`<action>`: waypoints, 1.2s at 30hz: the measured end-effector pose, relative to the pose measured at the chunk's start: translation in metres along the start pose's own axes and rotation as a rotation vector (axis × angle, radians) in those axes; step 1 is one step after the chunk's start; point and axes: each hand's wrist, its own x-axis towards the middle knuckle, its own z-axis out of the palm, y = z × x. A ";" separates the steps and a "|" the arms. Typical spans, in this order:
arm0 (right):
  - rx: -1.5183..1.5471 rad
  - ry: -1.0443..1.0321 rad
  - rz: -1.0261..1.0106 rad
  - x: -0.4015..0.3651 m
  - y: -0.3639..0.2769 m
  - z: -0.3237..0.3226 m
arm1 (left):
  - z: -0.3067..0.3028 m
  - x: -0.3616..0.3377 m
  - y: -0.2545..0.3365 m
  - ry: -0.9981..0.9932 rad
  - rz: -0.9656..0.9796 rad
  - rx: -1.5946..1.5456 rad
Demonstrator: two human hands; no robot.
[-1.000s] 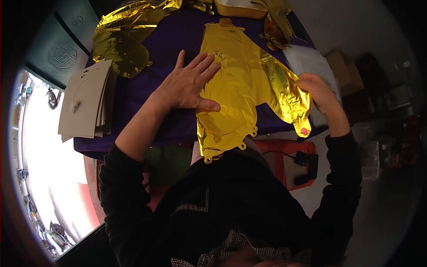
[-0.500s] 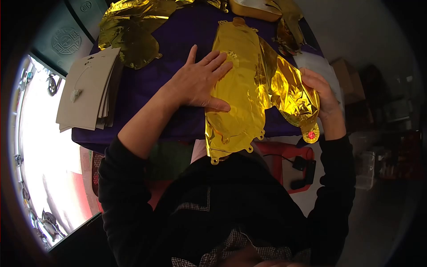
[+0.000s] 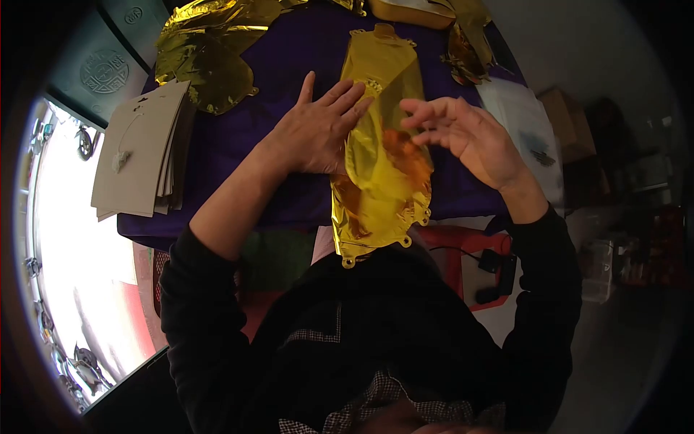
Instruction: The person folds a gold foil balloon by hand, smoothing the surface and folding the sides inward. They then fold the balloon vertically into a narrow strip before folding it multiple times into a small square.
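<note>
Covering most of the view, the purple-clothed table (image 3: 303, 58) carries a folded gold foil balloon (image 3: 383, 181) at its centre. The balloon's long axis runs straight away from the person, and its near end overhangs the table's edge. A heap of loose gold foil balloons (image 3: 210, 50) sits far left, a stack of cardboard cards (image 3: 141, 155) left, clear plastic bags (image 3: 524, 116) right. The left hand (image 3: 318, 134) lies flat, fingers spread, on the balloon's left edge. The right hand (image 3: 470, 137) hangs open at its right edge, gripping nothing. A shallow tray (image 3: 408, 11) sits at the far edge, contents unreadable.
</note>
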 end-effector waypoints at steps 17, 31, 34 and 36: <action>-1.467 -0.033 -0.134 -0.050 0.048 -0.001 | 0.001 0.000 0.001 -0.014 -0.014 -0.018; -1.322 -0.121 -0.119 -0.048 0.044 -0.008 | -0.003 -0.001 -0.001 -0.014 0.001 -0.058; -1.297 -0.095 -0.139 -0.049 0.049 -0.011 | -0.005 -0.001 0.000 -0.024 -0.005 -0.079; -1.326 -0.095 -0.142 -0.052 0.051 -0.010 | -0.007 -0.001 0.001 -0.030 -0.005 -0.082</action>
